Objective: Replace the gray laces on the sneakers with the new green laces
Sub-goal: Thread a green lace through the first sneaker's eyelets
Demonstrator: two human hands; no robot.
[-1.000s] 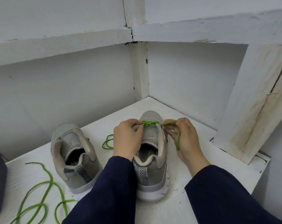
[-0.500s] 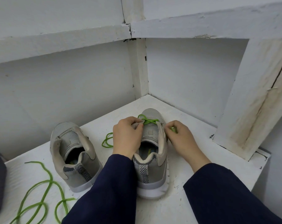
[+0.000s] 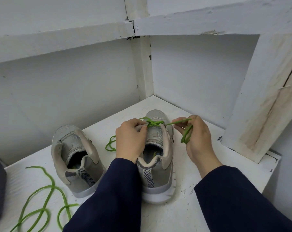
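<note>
Lace point(image 3: 154, 123): thin, bright green, crossed over the gray sneaker point(image 3: 158, 174) (front eyelets).
Left hand point(image 3: 131, 139): pinches Lace.
Right hand point(image 3: 198, 141): pinches Lace end.

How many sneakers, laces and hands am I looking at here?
Gray sneakers: 2
Green laces: 2
Hands: 2
Total: 6
</note>
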